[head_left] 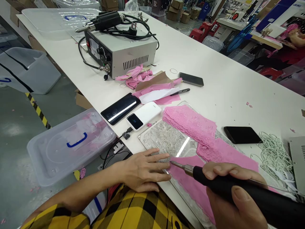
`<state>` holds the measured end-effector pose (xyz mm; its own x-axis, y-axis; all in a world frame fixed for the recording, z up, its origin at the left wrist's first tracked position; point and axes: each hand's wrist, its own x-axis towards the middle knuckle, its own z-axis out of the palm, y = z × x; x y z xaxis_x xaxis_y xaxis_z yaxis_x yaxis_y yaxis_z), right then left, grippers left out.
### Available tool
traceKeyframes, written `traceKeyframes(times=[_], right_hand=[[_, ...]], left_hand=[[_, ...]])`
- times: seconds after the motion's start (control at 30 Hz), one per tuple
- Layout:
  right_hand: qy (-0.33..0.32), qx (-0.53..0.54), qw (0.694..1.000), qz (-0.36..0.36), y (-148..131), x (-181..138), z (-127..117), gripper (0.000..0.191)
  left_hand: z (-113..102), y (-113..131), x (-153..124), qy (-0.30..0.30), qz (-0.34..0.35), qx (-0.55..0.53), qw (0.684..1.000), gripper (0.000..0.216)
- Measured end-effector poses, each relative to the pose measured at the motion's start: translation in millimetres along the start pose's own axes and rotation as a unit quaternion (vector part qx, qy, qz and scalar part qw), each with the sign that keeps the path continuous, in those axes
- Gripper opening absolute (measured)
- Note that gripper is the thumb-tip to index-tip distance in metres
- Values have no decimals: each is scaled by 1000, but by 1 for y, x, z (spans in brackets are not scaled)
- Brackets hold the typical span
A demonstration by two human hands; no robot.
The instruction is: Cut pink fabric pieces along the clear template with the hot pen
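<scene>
A flat, pink, patterned fabric piece is lying on a grey-speckled rectangular plate, beside the white surface's near edge. A black cylindrical handpiece with a pointed metal tip is aiming at the fabric's corner; whether it is touching, I cannot tell. The right hand is clasping the barrel, its grip closed around it. The left hand is lying palm down, grip open, fingers spread, holding nothing, fingertips beside that corner. A pink lace stack is covering part of the plate. Along the near edge, a white rounded power bank is lying.
</scene>
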<state>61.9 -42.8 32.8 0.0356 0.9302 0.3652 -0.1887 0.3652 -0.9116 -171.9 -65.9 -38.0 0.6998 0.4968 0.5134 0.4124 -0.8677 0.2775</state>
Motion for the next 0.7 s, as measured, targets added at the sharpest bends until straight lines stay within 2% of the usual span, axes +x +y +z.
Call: traceKeyframes(times=[0.17,0.27,0.37,0.43,0.47,0.53,0.6,0.7], right_hand=[[-25,1,1000,5,4,-1,1,9],[-1,16,1000,2,0,7,1,15],[83,38,996,-22,-17,22,-13,38],[155,53,986,-23,-34,32,-30,59],[194,56,979,-16,-43,36,-40,63],[273,55,961,8,-59,40,-61,54],[343,68,937,24,-67,40,-81,35],[407,100,908,16,-64,34,-103,20]], left_hand=[[-2,0,1,-4,-2,-3,1000,38],[-5,0,2,-15,-4,-5,1000,39],[-9,1,2,-28,-7,-3,1000,41],[-10,1,3,-28,-11,5,1000,41],[-10,0,4,-23,-10,10,1000,40],[-8,-1,11,-4,-4,18,1000,38],[-4,1,23,11,8,19,1000,36],[4,5,47,10,23,13,1000,33]])
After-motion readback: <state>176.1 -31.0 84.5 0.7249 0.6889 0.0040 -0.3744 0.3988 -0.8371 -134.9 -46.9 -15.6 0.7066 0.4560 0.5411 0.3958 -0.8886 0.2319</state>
